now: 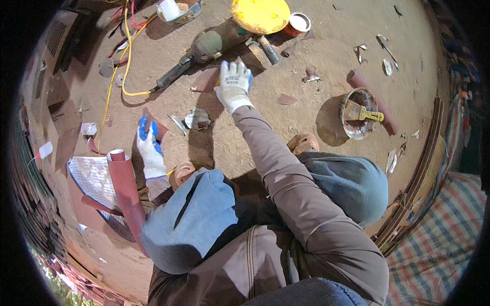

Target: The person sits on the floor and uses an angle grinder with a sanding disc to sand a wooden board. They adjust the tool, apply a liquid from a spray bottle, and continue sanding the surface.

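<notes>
Both my hands wear white gloves with blue palms. My left hand (149, 148) is closed on a reddish-brown piece of sandpaper (160, 130), part of which sticks out beyond the fingers. Farther forward, my right hand (235, 85) reaches over the ground, fingers stretched and nothing visible in them. Beside it lies a rounded reddish-brown sandpaper piece (204, 80); whether the hand touches it is unclear. Just beyond that hand rests an angle grinder (206, 47) with a black handle and yellow cord. A round yellow pad (260, 14) is at its far end.
A bucket (349, 128) holds a yellow-handled scraper (365, 113), with a sandpaper roll (372, 102) behind. Another roll (127, 188) lies near my left knee. At the top are an open can (297, 24), a hammer-like tool (268, 50) and a bowl (185, 14). Scraps litter the ground.
</notes>
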`<state>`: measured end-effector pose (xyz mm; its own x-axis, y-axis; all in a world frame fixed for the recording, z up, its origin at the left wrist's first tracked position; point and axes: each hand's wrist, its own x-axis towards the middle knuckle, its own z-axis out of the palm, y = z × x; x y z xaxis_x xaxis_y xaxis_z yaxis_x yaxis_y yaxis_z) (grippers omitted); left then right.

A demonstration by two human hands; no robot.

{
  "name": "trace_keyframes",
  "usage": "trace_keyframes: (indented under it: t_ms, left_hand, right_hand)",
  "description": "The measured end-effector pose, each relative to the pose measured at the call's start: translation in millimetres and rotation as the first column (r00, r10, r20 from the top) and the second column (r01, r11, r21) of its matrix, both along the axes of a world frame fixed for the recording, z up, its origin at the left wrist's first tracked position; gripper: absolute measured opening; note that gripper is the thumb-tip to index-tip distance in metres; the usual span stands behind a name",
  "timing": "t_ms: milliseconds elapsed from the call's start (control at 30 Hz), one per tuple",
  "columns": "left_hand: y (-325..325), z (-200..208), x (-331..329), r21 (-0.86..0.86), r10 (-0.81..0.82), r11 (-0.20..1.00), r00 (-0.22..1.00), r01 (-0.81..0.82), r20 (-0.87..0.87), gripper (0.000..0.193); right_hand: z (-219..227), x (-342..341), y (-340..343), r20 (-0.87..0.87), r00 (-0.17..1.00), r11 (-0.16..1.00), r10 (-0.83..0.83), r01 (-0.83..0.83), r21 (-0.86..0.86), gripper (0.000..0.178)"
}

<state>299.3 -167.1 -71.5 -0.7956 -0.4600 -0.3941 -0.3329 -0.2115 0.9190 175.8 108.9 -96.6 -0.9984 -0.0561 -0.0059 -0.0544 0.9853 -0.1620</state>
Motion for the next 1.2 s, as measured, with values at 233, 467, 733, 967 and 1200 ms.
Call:
trace_keyframes:
  t_ms: [233,467,733,967,1200]
  left_hand:
    - [26,27,-5,0.033,-0.001,0.999,1.0,0.001,0.013,0.048]
    - [50,77,-33,0.196,-0.079,0.975,0.99,0.101,-0.116,0.051]
    - [68,98,-53,0.079,-0.051,0.994,0.949,0.079,-0.311,0.063]
    - [63,72,-49,-0.319,-0.149,0.946,0.955,0.062,-0.256,0.082]
    - [52,107,-53,0.222,-0.075,0.96,0.919,0.172,-0.386,0.086]
  right_hand:
    - [1,13,-23,0.209,0.978,0.895,-0.027,0.117,-0.43,0.041]
    - [13,2,-48,0.257,0.932,0.415,0.256,0.134,-0.9,0.048]
    - [62,-6,-56,0.299,0.848,-0.13,0.438,0.389,-0.912,0.043]
    - [54,11,-74,0.333,0.842,-0.124,0.424,0.418,-0.9,0.041]
    - [40,21,-85,0.364,0.87,-0.112,0.333,0.42,-0.901,0.031]
